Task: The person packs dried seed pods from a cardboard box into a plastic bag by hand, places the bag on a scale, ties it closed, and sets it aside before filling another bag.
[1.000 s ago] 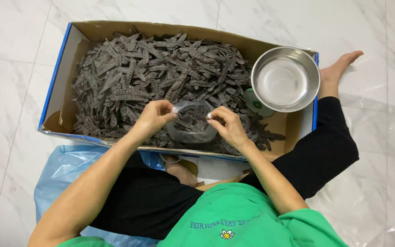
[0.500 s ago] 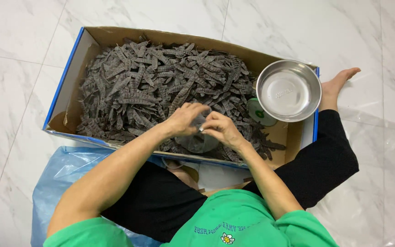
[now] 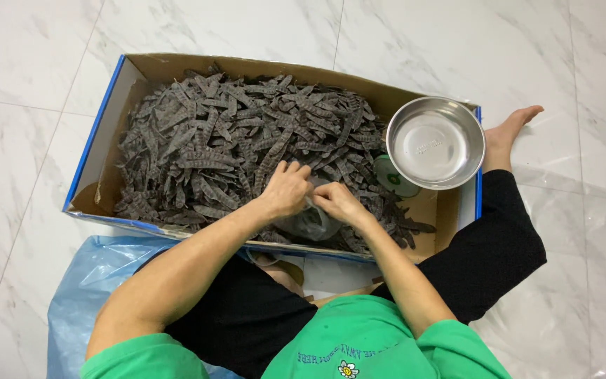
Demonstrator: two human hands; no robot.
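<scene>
White marble floor (image 3: 29,140). Left hand (image 3: 285,189), right hand (image 3: 337,202): fingers pinched on clear plastic bag (image 3: 310,223). Cardboard box (image 3: 99,151): dark dried pods (image 3: 233,147). Steel bowl (image 3: 435,142): empty.

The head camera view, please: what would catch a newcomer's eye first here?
First, the heap of dark grey dried pods filling the open cardboard box with blue edges on the white marble floor. Next, the shiny round steel bowl perched on the box's right end. In the middle, the left hand and right hand meet over a crumpled clear plastic bag at the box's near side.
</scene>
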